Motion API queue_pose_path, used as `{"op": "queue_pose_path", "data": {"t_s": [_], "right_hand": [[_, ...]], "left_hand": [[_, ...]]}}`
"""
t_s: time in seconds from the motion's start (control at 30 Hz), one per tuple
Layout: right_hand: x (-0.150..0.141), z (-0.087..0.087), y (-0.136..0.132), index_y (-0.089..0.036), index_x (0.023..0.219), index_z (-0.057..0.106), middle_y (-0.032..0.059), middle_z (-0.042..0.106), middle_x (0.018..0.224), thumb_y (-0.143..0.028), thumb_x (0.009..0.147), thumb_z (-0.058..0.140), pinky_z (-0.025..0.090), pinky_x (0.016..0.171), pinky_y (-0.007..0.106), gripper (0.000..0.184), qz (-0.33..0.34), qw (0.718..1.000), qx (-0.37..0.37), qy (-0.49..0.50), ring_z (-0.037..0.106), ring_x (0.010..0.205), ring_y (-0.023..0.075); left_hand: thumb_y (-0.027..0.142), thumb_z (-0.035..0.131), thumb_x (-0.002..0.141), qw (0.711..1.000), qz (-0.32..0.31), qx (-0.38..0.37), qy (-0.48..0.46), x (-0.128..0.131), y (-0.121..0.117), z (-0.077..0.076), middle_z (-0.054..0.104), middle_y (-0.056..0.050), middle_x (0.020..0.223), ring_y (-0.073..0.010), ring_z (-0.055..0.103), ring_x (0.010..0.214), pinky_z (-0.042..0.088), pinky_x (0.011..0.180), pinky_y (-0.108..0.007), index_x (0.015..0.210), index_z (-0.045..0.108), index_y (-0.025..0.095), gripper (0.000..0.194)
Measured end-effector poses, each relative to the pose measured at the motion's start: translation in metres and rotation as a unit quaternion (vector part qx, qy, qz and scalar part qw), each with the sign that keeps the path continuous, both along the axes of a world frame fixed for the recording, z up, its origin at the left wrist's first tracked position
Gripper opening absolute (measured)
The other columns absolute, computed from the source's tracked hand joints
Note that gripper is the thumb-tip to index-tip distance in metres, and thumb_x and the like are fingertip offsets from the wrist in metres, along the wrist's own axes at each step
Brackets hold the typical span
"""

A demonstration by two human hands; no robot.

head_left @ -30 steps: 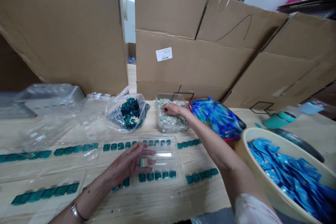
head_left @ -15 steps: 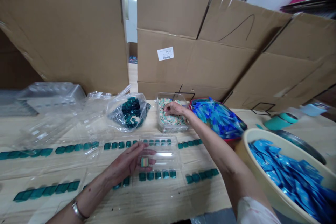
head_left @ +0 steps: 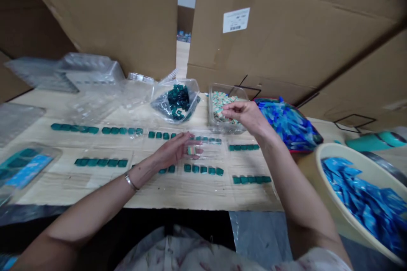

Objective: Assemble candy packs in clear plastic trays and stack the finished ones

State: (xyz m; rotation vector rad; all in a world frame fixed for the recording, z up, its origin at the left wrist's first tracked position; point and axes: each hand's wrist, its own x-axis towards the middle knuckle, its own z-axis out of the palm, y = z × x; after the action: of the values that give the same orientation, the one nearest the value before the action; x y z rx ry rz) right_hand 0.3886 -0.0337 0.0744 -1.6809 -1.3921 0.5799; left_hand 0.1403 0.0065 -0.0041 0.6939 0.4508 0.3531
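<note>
My left hand [head_left: 174, 149] is over the middle of the table, palm turned inward, and holds a small stack of striped pieces [head_left: 191, 150] in its fingers. Beneath it lies a clear plastic tray [head_left: 208, 152] with short rows of dark green squares [head_left: 203, 170]. My right hand [head_left: 246, 115] hangs at the right side of a clear plastic box [head_left: 222, 127] filled with small cream-and-green striped pieces [head_left: 222, 98]. Its thumb and fingertips are pinched together; whatever is between them is too small to make out.
An open plastic bag [head_left: 176, 101] of dark green squares stands left of the box. To the right are a red-rimmed tray of blue sticks [head_left: 286, 123] and a cream tub [head_left: 330, 203] of blue packets. Cardboard [head_left: 270, 46] walls the back. Clear trays [head_left: 92, 72] are stacked at left.
My right hand has drawn back from among the striped pieces to the box's near right side, its fingers pinched. My left hand still holds the stack. The camera view has tilted down.
</note>
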Motion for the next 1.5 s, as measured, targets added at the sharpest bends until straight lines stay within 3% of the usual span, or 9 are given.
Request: {"op": "queue_pose_path", "data": {"t_s": [0.23, 0.43, 0.67, 0.87, 1.0, 1.17, 1.27, 1.33, 1.5], "right_hand": [[-0.095, -0.029, -0.053, -0.015, 0.079, 0.068, 0.0008, 0.064, 0.065, -0.037, 0.071, 0.066, 0.04, 0.053, 0.023, 0.024, 0.052, 0.993, -0.075, 0.079, 0.053, 0.056, 0.0106], [-0.101, -0.03, -0.05, -0.015, 0.077, 0.068, 0.0007, 0.064, 0.071, -0.019, 0.076, 0.06, 0.039, 0.059, 0.022, 0.009, 0.119, 0.987, -0.085, -0.074, 0.052, 0.062, 0.0104], [-0.104, -0.02, -0.037, -0.016, 0.07, 0.068, 0.002, 0.065, 0.076, -0.007, 0.077, 0.055, 0.039, 0.066, 0.021, 0.018, 0.235, 0.949, -0.062, -0.2, 0.057, 0.071, 0.0118], [-0.111, -0.026, -0.044, -0.017, 0.07, 0.067, 0.0017, 0.061, 0.072, -0.008, 0.076, 0.06, 0.038, 0.064, 0.021, 0.012, 0.174, 0.954, -0.031, -0.244, 0.055, 0.069, 0.0115], [-0.094, -0.014, -0.042, -0.017, 0.077, 0.068, 0.0037, 0.064, 0.077, -0.019, 0.082, 0.058, 0.039, 0.067, 0.02, 0.011, 0.164, 0.958, 0.003, -0.235, 0.057, 0.074, 0.0126], [-0.041, 0.0, -0.007, -0.015, 0.091, 0.067, 0.0062, 0.067, 0.085, -0.025, 0.088, 0.046, 0.04, 0.075, 0.025, 0.023, -0.078, 0.953, 0.033, -0.29, 0.058, 0.081, 0.0174], [-0.01, -0.006, 0.008, -0.02, 0.108, 0.062, 0.006, 0.063, 0.11, -0.014, 0.08, 0.053, 0.038, 0.087, 0.027, 0.03, -0.069, 0.945, -0.006, -0.32, 0.055, 0.101, 0.0189], [0.008, -0.012, 0.007, -0.021, 0.11, 0.061, 0.0058, 0.062, 0.113, -0.014, 0.076, 0.056, 0.038, 0.089, 0.028, 0.035, -0.071, 0.944, -0.019, -0.322, 0.054, 0.105, 0.0185], [0.065, -0.009, -0.03, -0.013, 0.108, 0.059, 0.0105, 0.065, 0.1, -0.016, 0.088, 0.039, 0.042, 0.081, 0.027, 0.029, -0.226, 0.915, -0.062, -0.329, 0.057, 0.095, 0.0185]], "left_hand": [[0.031, 0.049, 0.088, 0.997, 0.016, 0.015, -0.07, 0.0, -0.004, -0.005, 0.064, -0.01, 0.1, -0.0202, 0.064, 0.09, 0.053, 0.08, -0.043, 0.098, 0.056, 0.015, 0.02], [0.03, 0.052, 0.087, 0.996, 0.001, 0.04, -0.076, -0.001, -0.007, -0.005, 0.063, -0.006, 0.093, -0.0185, 0.063, 0.085, 0.053, 0.077, -0.042, 0.095, 0.056, 0.016, 0.017], [0.03, 0.052, 0.087, 0.995, -0.018, 0.044, -0.084, -0.001, -0.01, -0.006, 0.063, -0.005, 0.091, -0.0187, 0.064, 0.085, 0.052, 0.079, -0.043, 0.098, 0.055, 0.017, 0.017], [0.03, 0.053, 0.087, 0.997, -0.01, 0.037, -0.071, -0.002, -0.01, -0.003, 0.063, -0.004, 0.09, -0.0167, 0.065, 0.081, 0.052, 0.081, -0.04, 0.096, 0.055, 0.016, 0.017], [0.032, 0.053, 0.087, 0.998, -0.022, 0.036, -0.043, -0.004, -0.01, 0.002, 0.065, -0.01, 0.102, -0.0215, 0.066, 0.087, 0.051, 0.083, -0.044, 0.101, 0.055, 0.016, 0.022], [0.033, 0.056, 0.084, 0.999, -0.034, 0.03, 0.015, -0.005, -0.008, 0.008, 0.065, -0.014, 0.11, -0.0267, 0.066, 0.095, 0.051, 0.085, -0.046, 0.105, 0.056, 0.016, 0.026], [0.031, 0.056, 0.084, 0.998, -0.029, 0.046, 0.038, -0.003, -0.008, 0.01, 0.065, -0.014, 0.113, -0.0267, 0.066, 0.095, 0.053, 0.082, -0.043, 0.105, 0.056, 0.016, 0.025], [0.03, 0.056, 0.084, 0.997, -0.026, 0.049, 0.047, -0.003, -0.008, 0.011, 0.064, -0.014, 0.115, -0.0266, 0.065, 0.097, 0.054, 0.081, -0.041, 0.105, 0.056, 0.017, 0.025], [0.03, 0.058, 0.083, 0.997, -0.028, 0.047, 0.051, -0.003, -0.008, 0.01, 0.064, -0.014, 0.116, -0.0276, 0.064, 0.101, 0.053, 0.085, -0.042, 0.104, 0.056, 0.018, 0.025]]}}
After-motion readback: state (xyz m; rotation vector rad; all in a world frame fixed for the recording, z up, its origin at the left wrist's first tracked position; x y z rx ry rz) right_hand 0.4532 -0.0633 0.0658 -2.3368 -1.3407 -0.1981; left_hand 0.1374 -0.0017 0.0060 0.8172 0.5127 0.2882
